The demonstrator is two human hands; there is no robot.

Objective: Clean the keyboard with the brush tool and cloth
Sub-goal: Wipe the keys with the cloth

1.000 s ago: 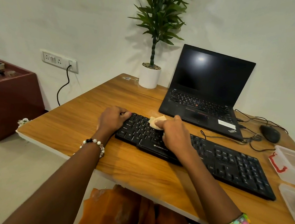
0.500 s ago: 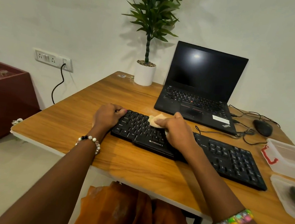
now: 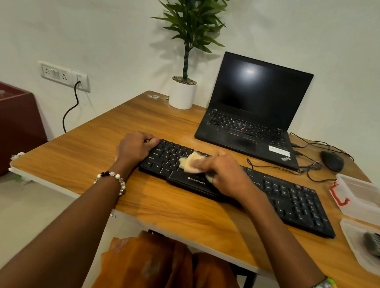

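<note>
The right hand (image 3: 225, 174) presses a crumpled cream cloth (image 3: 190, 164) onto the black plastic keyboard (image 3: 293, 202), whose left end the left hand (image 3: 134, 147) grips.

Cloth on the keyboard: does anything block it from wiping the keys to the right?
Nothing visible does. The right hand presses the cloth onto the keyboard, whose right-hand keys lie bare. The left hand holds the left end.

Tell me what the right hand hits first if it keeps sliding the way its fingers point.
The right hand, pressing the cloth on the keyboard, points left along the keys. It would likely meet the left hand gripping the keyboard's left end.
</note>
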